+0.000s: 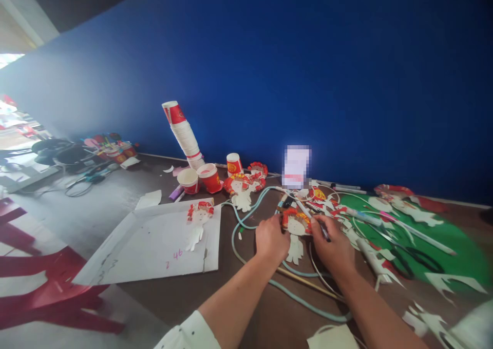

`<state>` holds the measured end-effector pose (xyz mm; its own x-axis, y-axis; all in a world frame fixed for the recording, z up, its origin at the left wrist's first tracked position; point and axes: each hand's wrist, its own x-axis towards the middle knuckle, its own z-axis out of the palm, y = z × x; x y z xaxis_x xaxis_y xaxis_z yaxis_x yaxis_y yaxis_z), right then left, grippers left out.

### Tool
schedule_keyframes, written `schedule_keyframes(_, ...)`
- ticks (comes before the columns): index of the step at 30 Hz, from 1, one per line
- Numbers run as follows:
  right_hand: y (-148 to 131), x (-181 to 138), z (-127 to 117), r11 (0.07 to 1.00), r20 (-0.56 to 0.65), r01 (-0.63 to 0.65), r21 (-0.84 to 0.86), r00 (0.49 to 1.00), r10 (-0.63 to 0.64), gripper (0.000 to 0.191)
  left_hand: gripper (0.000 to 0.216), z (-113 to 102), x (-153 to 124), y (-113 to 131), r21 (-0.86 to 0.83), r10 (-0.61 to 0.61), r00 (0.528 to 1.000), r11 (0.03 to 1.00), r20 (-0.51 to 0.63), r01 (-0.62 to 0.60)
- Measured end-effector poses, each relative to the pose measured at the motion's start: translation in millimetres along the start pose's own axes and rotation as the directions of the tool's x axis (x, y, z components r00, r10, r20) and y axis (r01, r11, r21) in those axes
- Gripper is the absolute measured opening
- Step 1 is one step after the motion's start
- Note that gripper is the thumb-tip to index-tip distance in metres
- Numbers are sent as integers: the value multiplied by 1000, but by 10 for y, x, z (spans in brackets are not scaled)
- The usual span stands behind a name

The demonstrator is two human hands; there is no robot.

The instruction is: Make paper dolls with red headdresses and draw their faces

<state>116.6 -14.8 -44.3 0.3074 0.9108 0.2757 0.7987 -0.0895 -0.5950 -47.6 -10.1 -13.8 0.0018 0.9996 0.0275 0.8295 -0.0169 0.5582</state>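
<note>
My left hand [270, 239] rests with curled fingers on the brown table, pressing the left edge of a paper-cup doll [296, 231] with a white face, red hair and a white paper body. Just right of the doll's head, my right hand [332, 246] is closed around a dark pen [322, 229] with its tip near the face. A pale blue cable [246, 226] loops around both hands. A similar doll [198, 216] lies on a white cardboard sheet [154, 246] to the left.
A leaning stack of red-and-white paper cups [184, 133] stands by the blue wall, with loose cups [210, 177] and more dolls [242, 187] beside it. A green sheet [454, 251] with scissors [412, 259] and pens lies right. Red plastic chairs [34, 282] stand left.
</note>
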Motion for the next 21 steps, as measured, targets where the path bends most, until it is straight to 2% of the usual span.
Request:
schedule_keyframes(9,-5,9,8,997,-39,43,57,998,-41,33,48,20,-28,-61,-69,-20,1000,997,-20,19)
schedule_keyframes(15,-48,-6,-20,999,14,-35,-1,999,35,34,52,14,-34,-119,-101,21,1000,995,-13,-22)
schedule_keyframes(21,-48,9,-47,996,23,-61,63,998,59,40,55,-41,-46,-184,-166,34,999,985,-41,-41)
